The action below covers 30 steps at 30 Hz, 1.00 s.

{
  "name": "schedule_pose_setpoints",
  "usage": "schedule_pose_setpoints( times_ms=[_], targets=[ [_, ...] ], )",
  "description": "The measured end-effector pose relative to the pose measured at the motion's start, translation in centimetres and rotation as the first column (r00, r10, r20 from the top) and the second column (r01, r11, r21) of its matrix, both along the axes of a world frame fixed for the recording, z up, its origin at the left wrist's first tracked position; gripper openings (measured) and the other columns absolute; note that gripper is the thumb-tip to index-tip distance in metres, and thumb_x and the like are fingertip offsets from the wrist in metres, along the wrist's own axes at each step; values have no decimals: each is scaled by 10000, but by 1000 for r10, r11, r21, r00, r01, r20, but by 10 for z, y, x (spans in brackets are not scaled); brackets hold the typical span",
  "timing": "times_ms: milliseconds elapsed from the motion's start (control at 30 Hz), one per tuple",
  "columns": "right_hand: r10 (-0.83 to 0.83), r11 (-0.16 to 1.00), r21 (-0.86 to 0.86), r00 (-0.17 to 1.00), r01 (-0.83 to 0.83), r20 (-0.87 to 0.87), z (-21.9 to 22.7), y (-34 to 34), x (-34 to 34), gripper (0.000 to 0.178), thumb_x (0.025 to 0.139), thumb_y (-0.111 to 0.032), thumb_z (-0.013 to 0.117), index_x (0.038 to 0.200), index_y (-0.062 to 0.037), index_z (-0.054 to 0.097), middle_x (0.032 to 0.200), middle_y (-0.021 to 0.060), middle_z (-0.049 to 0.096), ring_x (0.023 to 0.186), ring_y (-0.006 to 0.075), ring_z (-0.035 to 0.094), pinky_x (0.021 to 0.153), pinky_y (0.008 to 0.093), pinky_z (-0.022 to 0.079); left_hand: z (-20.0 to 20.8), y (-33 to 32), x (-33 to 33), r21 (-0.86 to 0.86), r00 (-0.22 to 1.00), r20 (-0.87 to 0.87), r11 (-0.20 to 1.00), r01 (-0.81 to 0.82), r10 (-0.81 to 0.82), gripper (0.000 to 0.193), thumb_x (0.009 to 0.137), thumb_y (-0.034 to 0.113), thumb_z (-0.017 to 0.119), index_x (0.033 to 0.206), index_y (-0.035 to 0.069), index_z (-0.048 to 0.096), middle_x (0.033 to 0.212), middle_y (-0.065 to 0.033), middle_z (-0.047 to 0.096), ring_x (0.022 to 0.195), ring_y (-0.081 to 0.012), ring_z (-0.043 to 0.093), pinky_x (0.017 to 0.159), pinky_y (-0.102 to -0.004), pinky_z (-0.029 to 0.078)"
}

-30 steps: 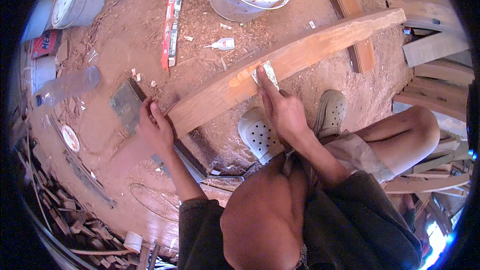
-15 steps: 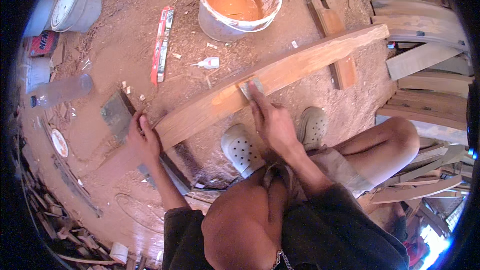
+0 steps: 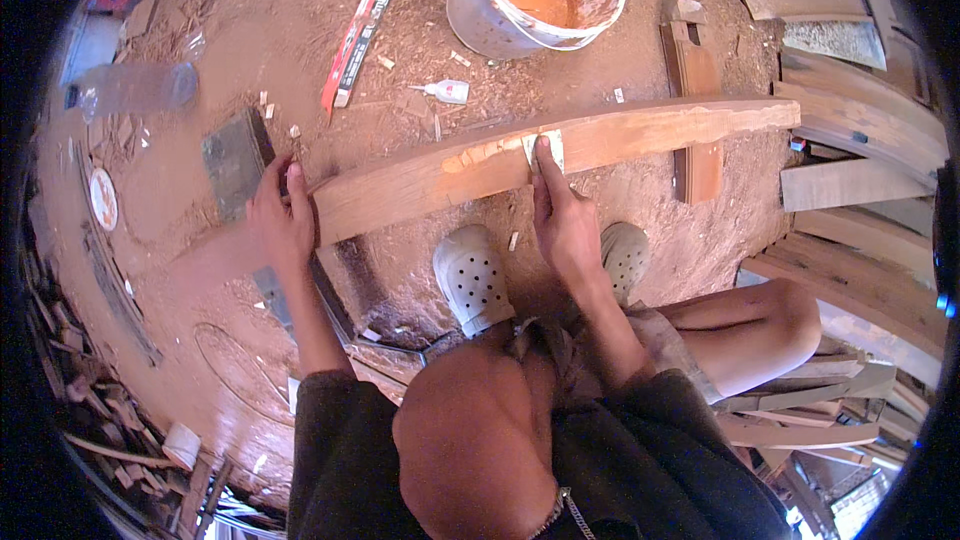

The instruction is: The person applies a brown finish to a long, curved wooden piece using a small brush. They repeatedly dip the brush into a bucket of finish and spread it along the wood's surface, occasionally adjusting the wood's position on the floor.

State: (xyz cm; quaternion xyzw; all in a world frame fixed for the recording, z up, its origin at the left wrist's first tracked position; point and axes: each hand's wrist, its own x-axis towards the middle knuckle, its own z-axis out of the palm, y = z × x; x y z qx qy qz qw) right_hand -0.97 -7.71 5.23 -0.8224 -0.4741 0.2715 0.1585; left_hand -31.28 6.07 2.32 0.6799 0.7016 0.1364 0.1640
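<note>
A long curved wooden plank (image 3: 400, 198) lies across in front of me, propped on wooden blocks. My left hand (image 3: 280, 218) rests on it toward its left part, fingers bent over the far edge. In my right hand (image 3: 568, 225) is a small pale flat scraper (image 3: 556, 150), pressed against the plank's face with the index finger stretched along it. Left of the scraper, a wet orange smear of filler (image 3: 475, 157) shows on the wood. How the other right fingers grip the scraper is partly hidden.
Beyond the plank stand a bucket of orange paste (image 3: 470, 15), a small white glue bottle (image 3: 447, 91) and a red-and-black long packet (image 3: 362, 35). A wooden block (image 3: 700, 170) supports the right end. A plastic bottle (image 3: 140, 90) lies left; planks (image 3: 850, 105) are stacked right.
My right hand has slid the scraper rightward along the plank, and the scraper's pale face now shows. My left hand stays on the plank. The whole view has shifted somewhat.
</note>
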Motion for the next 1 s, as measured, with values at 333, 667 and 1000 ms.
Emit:
schedule_pose_setpoints(
  times_ms=[333,667,1000],
  targets=[
    [715,689,-170,699,-705,3,65,57,-17,451,946,-140,518,1397,-140,536,767,177,698,752,356,714,689,472,577,0,-4,-1,3,998,56,999,-39,39,402,994,376,527,1206,59,654,1109,-152,710,1031,-288,664,951,-398,427],
    [963,261,-444,266,-857,53,69,103,-23,550,894,-84,553,1436,-140,477,769,95,700,715,286,722,614,421,582,-4,-5,-6,23,971,230,997,-76,69,382,966,308,607,1202,10,651,1052,-161,720,972,-284,683,892,-386,506],
    [899,357,-697,432,-622,75,73,105,109,371,963,-188,549,1325,-117,582,881,213,706,802,426,698,707,512,575,-21,-5,-18,70,986,167,998,5,-17,409,977,345,579,1232,32,646,1112,-176,704,1005,-310,663,898,-400,497]
  ],
)
